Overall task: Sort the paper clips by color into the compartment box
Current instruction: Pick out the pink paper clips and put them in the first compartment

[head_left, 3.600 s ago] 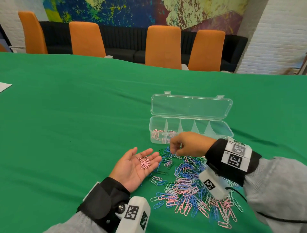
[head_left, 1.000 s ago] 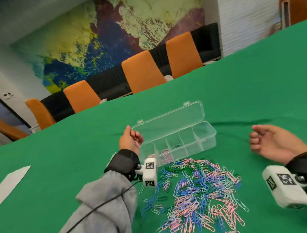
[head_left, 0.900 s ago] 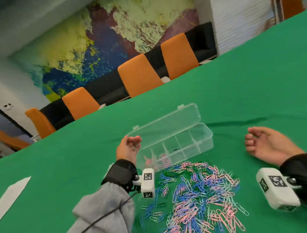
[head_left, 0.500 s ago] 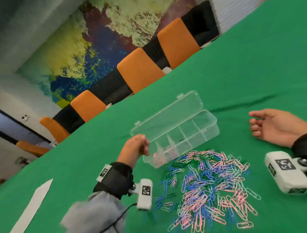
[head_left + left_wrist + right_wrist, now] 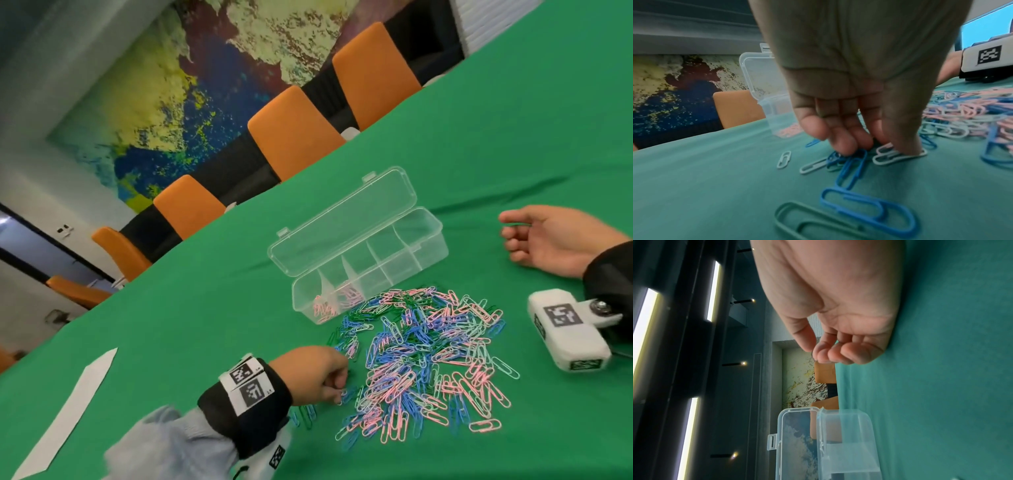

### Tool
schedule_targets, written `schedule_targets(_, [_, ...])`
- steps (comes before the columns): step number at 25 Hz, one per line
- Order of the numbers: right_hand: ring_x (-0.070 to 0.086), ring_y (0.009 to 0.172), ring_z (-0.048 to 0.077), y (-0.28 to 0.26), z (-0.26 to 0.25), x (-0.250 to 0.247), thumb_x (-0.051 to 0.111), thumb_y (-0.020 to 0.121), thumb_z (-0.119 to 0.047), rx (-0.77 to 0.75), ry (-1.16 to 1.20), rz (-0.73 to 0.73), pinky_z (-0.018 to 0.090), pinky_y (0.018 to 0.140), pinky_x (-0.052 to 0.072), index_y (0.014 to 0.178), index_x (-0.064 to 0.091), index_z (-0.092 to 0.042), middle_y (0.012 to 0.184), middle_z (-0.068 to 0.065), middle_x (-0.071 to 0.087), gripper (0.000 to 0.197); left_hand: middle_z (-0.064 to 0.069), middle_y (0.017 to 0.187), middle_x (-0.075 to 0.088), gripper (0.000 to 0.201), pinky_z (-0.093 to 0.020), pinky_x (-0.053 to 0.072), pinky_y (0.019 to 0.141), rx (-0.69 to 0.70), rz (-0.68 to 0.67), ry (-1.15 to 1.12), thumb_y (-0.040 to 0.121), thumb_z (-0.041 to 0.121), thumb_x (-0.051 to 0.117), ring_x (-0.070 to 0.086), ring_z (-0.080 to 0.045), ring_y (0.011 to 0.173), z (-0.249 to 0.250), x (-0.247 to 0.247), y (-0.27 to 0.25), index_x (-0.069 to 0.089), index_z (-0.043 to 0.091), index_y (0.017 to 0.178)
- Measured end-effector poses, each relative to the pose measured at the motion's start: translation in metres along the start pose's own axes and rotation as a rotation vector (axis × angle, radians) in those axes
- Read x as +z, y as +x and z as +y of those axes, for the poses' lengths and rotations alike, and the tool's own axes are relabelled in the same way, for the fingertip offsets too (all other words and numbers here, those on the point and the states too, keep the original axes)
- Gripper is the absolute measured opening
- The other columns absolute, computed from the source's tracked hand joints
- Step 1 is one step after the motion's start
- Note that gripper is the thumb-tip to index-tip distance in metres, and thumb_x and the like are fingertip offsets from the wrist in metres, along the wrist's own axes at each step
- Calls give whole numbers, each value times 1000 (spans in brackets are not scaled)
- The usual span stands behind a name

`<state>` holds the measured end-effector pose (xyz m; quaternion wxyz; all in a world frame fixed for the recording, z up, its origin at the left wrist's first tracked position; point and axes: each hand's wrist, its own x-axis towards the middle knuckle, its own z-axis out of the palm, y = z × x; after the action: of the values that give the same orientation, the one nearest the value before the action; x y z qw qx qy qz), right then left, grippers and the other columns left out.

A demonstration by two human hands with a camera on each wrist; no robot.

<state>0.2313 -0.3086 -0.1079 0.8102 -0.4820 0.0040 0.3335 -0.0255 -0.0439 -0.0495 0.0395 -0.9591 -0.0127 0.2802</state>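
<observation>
Fingertips of the left hand (image 5: 310, 371) pressed down among loose clips at the near-left fringe of the paper clip pile (image 5: 428, 359); from the head view, whether they gripped one could not be told. The right hand (image 5: 551, 240) lay on its side on the green surface (image 5: 513, 137), fingers loosely curled, holding nothing, well apart from the pile. The clear compartment box (image 5: 370, 267) stood open just beyond the pile, pink clips (image 5: 334, 301) in its left-end compartments.

From the left wrist, the fingers (image 5: 840, 142) touched a blue clip (image 5: 853, 168) and the thumb pinned a pale clip (image 5: 898, 155) flat; neither was lifted.

From the right wrist, the box (image 5: 849, 447) rose close by the relaxed hand (image 5: 838, 305).

Orange chairs (image 5: 294, 130) and a painted mural (image 5: 205, 85) lined the far edge.
</observation>
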Motion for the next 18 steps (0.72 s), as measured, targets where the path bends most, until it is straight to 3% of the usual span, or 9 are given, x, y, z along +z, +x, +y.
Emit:
schedule_targets(2, [44, 39, 10, -1, 1, -2, 37, 96, -18, -4, 6, 32, 13, 37, 37, 80, 51, -17, 52, -1, 49, 21, 6, 85, 55, 9, -15, 35, 63, 6, 21, -5, 87, 21, 62, 48, -8, 75, 1, 3, 1, 54, 20, 84])
schedule_targets(5, [44, 39, 10, -2, -2, -1, 39, 96, -17, -7, 5, 45, 14, 36, 37, 80, 51, -17, 53, -1, 49, 20, 12, 77, 49, 24, -13, 40, 68, 8, 42, -29, 88, 21, 60, 48, -7, 74, 0, 2, 3, 45, 28, 71])
schedule_targets(9, [44, 39, 10, -2, 0, 0, 40, 96, -17, -7, -17, 34, 16, 35, 37, 79, 52, -17, 52, -2, 49, 20, 11, 73, 54, 25, -9, 43, 67, -50, 203, -304, 88, 15, 62, 50, 0, 67, -8, -7, 3, 48, 29, 73])
schedule_targets(13, [43, 43, 11, -1, -2, 2, 39, 96, -17, -7, -45, 24, 15, 35, 37, 80, 51, -17, 59, 0, 46, 20, 1, 72, 51, 25, -22, 50, 62, -111, 412, -1109, 92, -9, 43, 54, -10, 60, -18, -4, 15, 56, 12, 97])
schedule_targets(16, [42, 44, 11, 1, -1, 2, 38, 96, -17, -8, -61, 27, 16, 35, 38, 81, 52, -17, 61, 1, 45, 20, -7, 70, 51, 17, -23, 50, 51, -53, 338, -1848, 85, -7, 42, 55, -15, 56, -18, -1, 20, 53, 5, 84])
schedule_targets(18, [43, 42, 11, 1, 0, 3, 38, 96, -17, -4, -60, 24, 16, 35, 38, 82, 52, -17, 59, 1, 47, 20, -9, 73, 53, 8, -24, 50, 50, -6, 283, -2069, 76, 1, 48, 55, -17, 57, -22, -3, 18, 52, 5, 81])
